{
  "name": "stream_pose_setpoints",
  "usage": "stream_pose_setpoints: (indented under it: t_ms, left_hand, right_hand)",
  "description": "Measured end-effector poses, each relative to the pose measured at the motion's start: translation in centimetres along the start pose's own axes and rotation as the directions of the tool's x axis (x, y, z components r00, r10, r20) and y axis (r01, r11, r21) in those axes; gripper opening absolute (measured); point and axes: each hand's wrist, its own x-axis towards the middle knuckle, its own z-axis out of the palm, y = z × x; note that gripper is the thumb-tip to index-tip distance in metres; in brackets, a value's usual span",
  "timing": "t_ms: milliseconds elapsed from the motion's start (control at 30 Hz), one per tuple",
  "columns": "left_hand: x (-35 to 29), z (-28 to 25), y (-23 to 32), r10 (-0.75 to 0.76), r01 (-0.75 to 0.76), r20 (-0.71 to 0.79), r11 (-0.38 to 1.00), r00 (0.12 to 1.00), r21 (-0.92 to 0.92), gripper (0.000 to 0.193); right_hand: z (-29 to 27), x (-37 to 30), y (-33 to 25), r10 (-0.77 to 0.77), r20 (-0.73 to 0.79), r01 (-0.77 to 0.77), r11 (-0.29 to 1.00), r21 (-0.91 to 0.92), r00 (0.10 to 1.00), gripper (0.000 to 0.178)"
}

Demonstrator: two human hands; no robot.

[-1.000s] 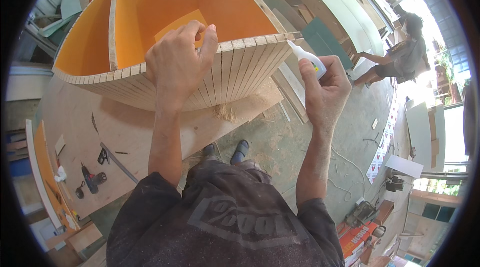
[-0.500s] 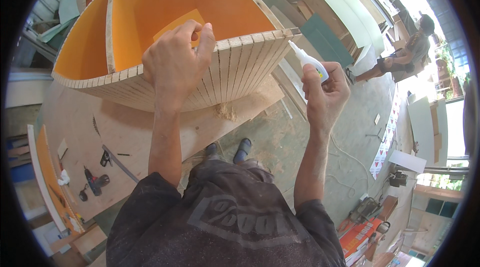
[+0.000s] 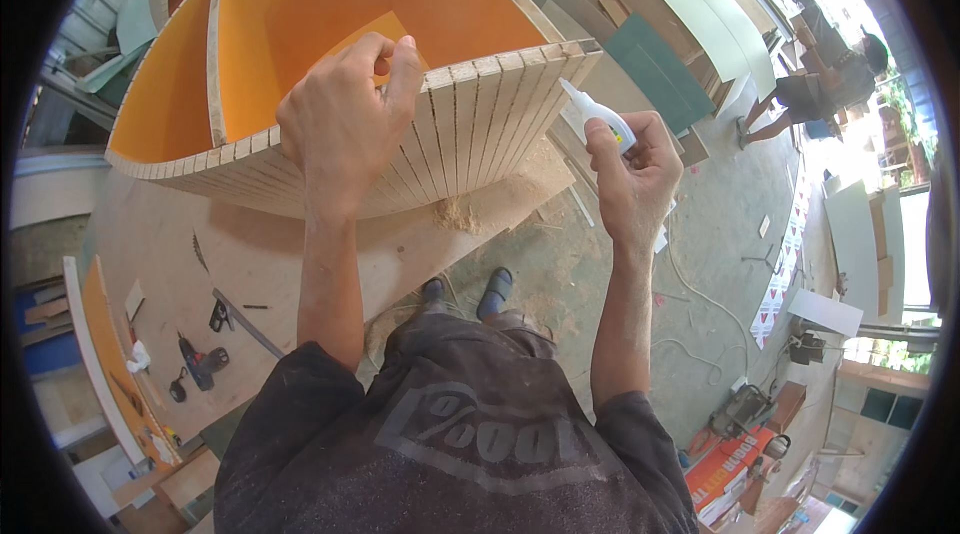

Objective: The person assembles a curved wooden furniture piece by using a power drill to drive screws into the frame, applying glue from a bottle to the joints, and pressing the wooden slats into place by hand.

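Note:
A large curved wooden shell (image 3: 470, 129), its outer face cut by many narrow grooves and its inside orange, stands tilted in front of me. My left hand (image 3: 345, 124) is closed over its upper rim, fingers curled toward the inside; the fingertips are partly hidden. In my right hand (image 3: 635, 174) is a small white glue bottle (image 3: 612, 122) with a thin pointed nozzle, gripped between thumb and fingers. The nozzle points up and left, close to the shell's right end but apart from it.
Under the shell lies a plywood board (image 3: 280, 274) with a sawdust pile (image 3: 458, 214). A cordless drill (image 3: 203, 362) and a black clamp (image 3: 218, 314) rest at its left. Cables cross the floor. At the far right another person (image 3: 835, 84) stands bent over. Sheets and boards lean behind.
My right hand with the glue bottle has shifted slightly left and up. The left hand stays on the rim. The other person has moved from a lower posture to standing bent over.

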Motion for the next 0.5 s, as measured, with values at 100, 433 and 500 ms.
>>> stream_pose_setpoints:
  t_ms: [100,433,500]
  left_hand:
    - [0.13,-0.38,-0.04,0.0,0.0,-0.002,1.0,1.0,-0.005,0.04]
    - [0.08,-0.1,0.06,-0.014,0.014,0.003,1.0,1.0,0.023,0.04]
    - [0.11,-0.16,0.25,-0.009,0.009,-0.008,0.999,1.0,0.036,0.039]
  right_hand:
    - [0.01,0.18,-0.36,-0.018,0.007,0.018,1.0,-0.018,1.0,0.02]
    - [0.39,0.36,0.17,-0.055,-0.018,0.055,0.998,-0.04,0.998,0.018]
    - [0.27,0.6,0.0,-0.066,-0.01,0.065,0.994,-0.084,0.998,0.019]
